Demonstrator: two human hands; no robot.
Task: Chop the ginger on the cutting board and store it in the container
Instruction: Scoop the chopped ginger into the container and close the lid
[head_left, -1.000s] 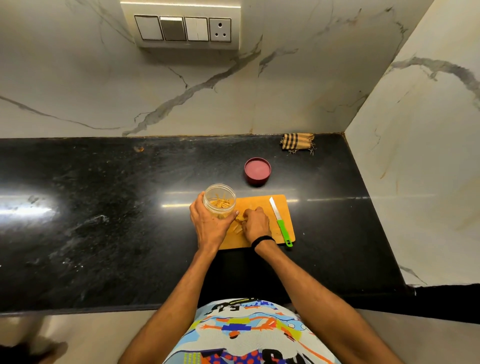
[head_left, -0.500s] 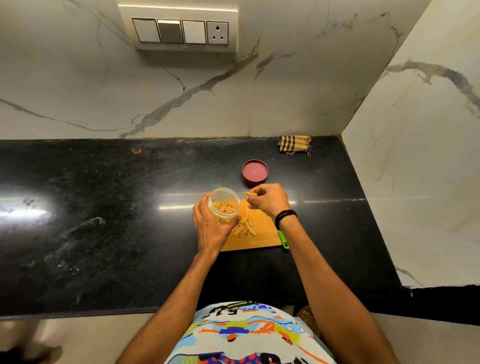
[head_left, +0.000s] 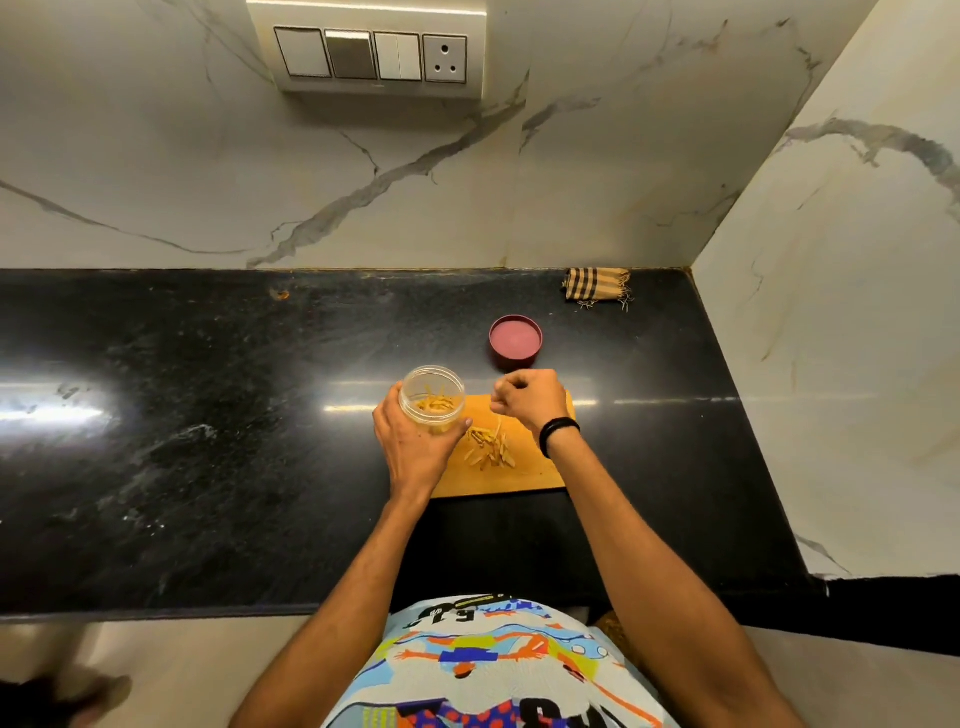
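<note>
My left hand (head_left: 413, 449) grips a clear round container (head_left: 432, 397) at the left end of the orange cutting board (head_left: 498, 480). Several ginger strips lie inside the container. A small pile of chopped ginger (head_left: 488, 447) lies on the board just right of that hand. My right hand (head_left: 530, 402) hovers over the board's far edge, to the right of the container, with its fingers curled. No ginger shows in its fingers. The knife is hidden under my right wrist and forearm.
A maroon lid (head_left: 515, 343) lies upside down on the black counter behind the board. A striped folded cloth (head_left: 597, 286) sits in the back right corner. Marble walls stand behind and to the right. The counter's front edge (head_left: 208, 610) runs close to my body.
My right hand left the ginger pile, rose to the container's rim with a ginger piece, and now has drawn back to the right without it. My left hand kept its hold on the container.
</note>
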